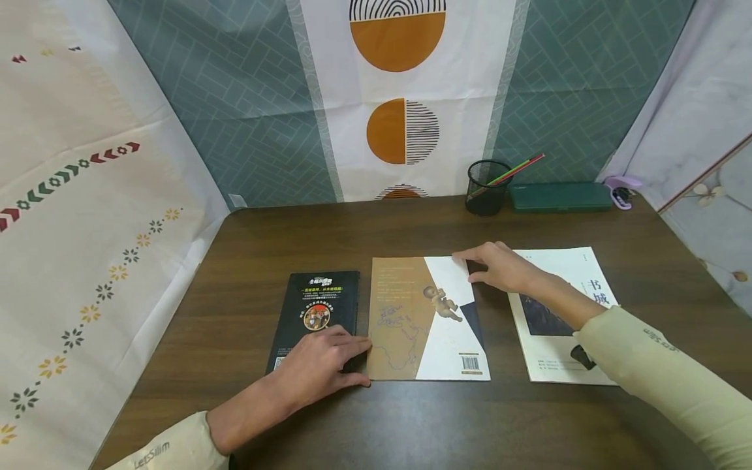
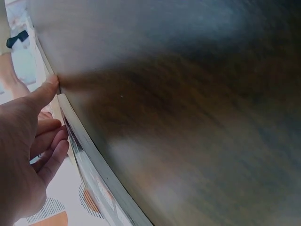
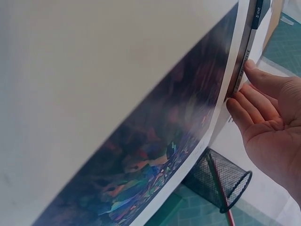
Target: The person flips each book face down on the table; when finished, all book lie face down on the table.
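A magazine (image 1: 399, 281) with a brown and white back cover lies flat between my hands. My left hand (image 1: 317, 362) reaches over the lower part of a dark book (image 1: 320, 297); its fingertips and thumb touch the magazine's lower left edge. In the left wrist view, the thumb of that hand (image 2: 28, 136) is stretched out. At the magazine's upper right corner, my right hand (image 1: 499, 266) rests its index finger and thumb against the edges. The right wrist view shows this hand (image 3: 273, 113) with its thumb on the printed spine (image 3: 243, 66).
Under my right forearm lies a white book (image 1: 552, 365) with a dark picture. Along the back of the brown table (image 1: 423, 424) stand a black mesh cup (image 1: 484, 196) with pencils, a green case (image 1: 561, 198) and a purple object (image 1: 623, 189).
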